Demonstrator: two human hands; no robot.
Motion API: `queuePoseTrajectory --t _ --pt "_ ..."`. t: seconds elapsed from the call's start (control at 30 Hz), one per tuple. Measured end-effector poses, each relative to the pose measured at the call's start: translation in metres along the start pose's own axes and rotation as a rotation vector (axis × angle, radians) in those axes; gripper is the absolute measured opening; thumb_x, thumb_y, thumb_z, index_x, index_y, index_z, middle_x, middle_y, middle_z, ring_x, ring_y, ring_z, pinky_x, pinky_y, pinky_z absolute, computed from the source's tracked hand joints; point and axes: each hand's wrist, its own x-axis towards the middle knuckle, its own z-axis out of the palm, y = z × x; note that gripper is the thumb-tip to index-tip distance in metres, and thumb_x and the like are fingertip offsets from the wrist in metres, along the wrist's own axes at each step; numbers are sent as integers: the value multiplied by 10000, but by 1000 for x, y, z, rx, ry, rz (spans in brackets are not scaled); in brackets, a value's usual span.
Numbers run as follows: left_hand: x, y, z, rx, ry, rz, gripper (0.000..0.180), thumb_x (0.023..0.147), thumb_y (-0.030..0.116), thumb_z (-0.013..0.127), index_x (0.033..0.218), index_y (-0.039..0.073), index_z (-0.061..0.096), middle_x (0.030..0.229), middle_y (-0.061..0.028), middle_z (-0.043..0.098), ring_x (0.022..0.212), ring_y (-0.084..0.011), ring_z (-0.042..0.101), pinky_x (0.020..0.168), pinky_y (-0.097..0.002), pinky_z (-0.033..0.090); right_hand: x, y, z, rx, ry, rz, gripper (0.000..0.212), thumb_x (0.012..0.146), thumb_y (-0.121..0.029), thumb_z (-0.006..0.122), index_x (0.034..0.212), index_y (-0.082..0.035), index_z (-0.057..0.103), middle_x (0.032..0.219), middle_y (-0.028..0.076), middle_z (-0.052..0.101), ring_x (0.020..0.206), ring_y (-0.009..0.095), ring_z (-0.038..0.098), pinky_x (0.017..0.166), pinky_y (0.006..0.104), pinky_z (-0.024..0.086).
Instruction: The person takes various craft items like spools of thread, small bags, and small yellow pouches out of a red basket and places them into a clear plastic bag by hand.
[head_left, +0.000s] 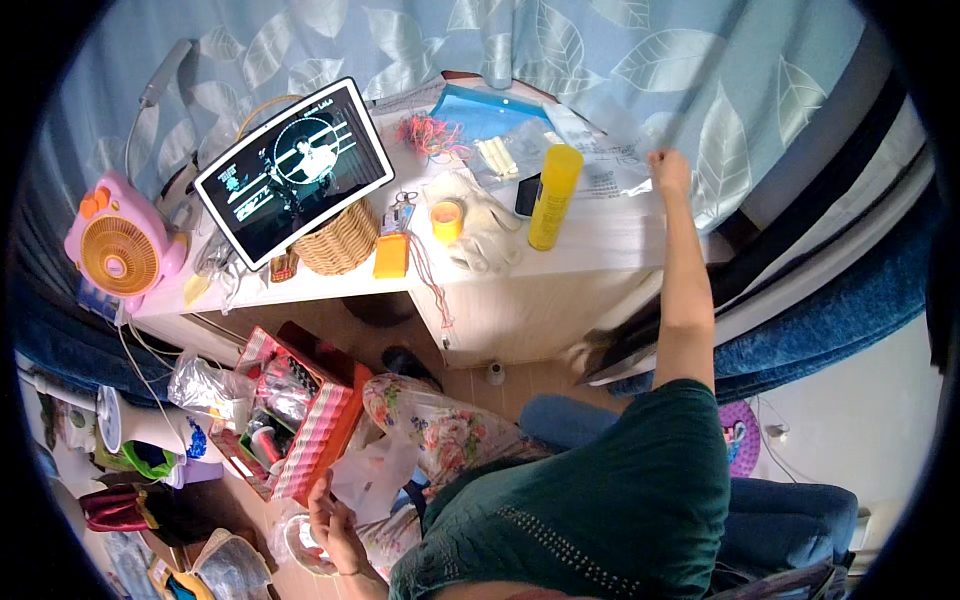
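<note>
My left hand is low at the left, closed at the edge of a translucent plastic bag over my lap. My right arm reaches out to the far right of the desk. There my right hand has its fingers curled in beside a crumpled clear plastic sheet; what they hold is too small to make out. A tall yellow spray can stands to the left of that hand. Behind it lie a dark phone and a small bag of cream-coloured pieces.
On the white desk are a tablet against a wicker basket, yellow tape, white gloves, pink strings and a pink fan. A striped box full of items stands beside my legs. Curtains hang behind.
</note>
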Motion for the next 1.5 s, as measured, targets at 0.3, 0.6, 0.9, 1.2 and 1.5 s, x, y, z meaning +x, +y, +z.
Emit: queuePoseTrajectory --t 0.3,0.6,0.9,1.2,1.5 --pt "-12 2 -7 69 59 -78 227 775 31 474 991 47 543 915 -23 591 594 -45 427 523 -163 328 -62 -75 -206 437 737 -350 188 877 -175 482 934 -55 615 839 85 646 784 165 601 734 275 449" --pt "-27 -3 -20 -179 -34 -50 211 804 218 558 845 15 601 709 -16 534 617 -85 442 561 -196 316 -291 -234 -215 969 -555 -1271 93 839 -120 535 772 -61 508 965 207 613 797 273 636 651 319 501" --pt "-43 -5 -41 -401 -145 93 832 676 439 707 1286 7 341 1222 -89 450 1126 -165 419 961 -302 315 -424 -310 -136 1678 -1189 -1158 94 818 -98 553 825 -22 498 1030 237 574 803 247 622 708 318 486" --pt "-51 14 -74 -84 37 -70 269 697 117 716 928 37 605 823 -3 614 724 -72 552 668 -213 442 -399 -261 -1 1403 -2058 -1306 398 835 -424 532 880 -28 536 956 208 604 790 153 591 670 234 456" --pt "-33 21 -61 223 -202 -123 166 712 130 719 776 10 623 705 23 586 672 -45 497 652 -209 414 -441 -321 -36 1233 -2496 -587 458 838 -397 507 1024 14 583 934 125 624 790 178 602 664 247 478"
